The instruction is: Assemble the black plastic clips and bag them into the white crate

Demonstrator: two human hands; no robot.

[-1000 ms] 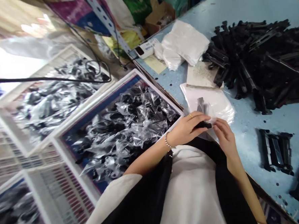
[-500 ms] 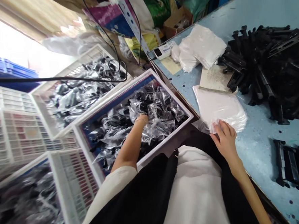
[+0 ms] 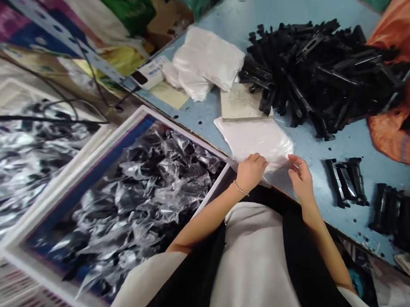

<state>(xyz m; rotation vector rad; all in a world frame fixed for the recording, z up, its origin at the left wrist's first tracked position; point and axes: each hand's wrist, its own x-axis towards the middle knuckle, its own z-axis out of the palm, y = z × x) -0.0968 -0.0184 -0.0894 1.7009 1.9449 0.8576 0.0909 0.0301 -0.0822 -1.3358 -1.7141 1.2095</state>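
Note:
My left hand [image 3: 250, 171] is curled at the near edge of a stack of clear plastic bags [image 3: 256, 139] on the blue table [image 3: 308, 142], its fingers pinching a bag. My right hand [image 3: 300, 178] pinches the same bag at its right corner, fingers bent together. A big heap of black plastic parts [image 3: 318, 72] lies beyond the bags. A white crate [image 3: 97, 151] full of bagged black parts stands at my left, beside the table.
More folded white bags [image 3: 208, 65] and a small white device [image 3: 149, 73] lie at the table's far left. A beige board [image 3: 240, 102] sits behind the bag stack. Loose black parts [image 3: 347, 182] lie at the right, and an orange bag [image 3: 396, 95] lies further right.
My left hand has come out of the crate of bagged parts and returned to the bag stack on the table. The black part it held a second ago is gone from it.

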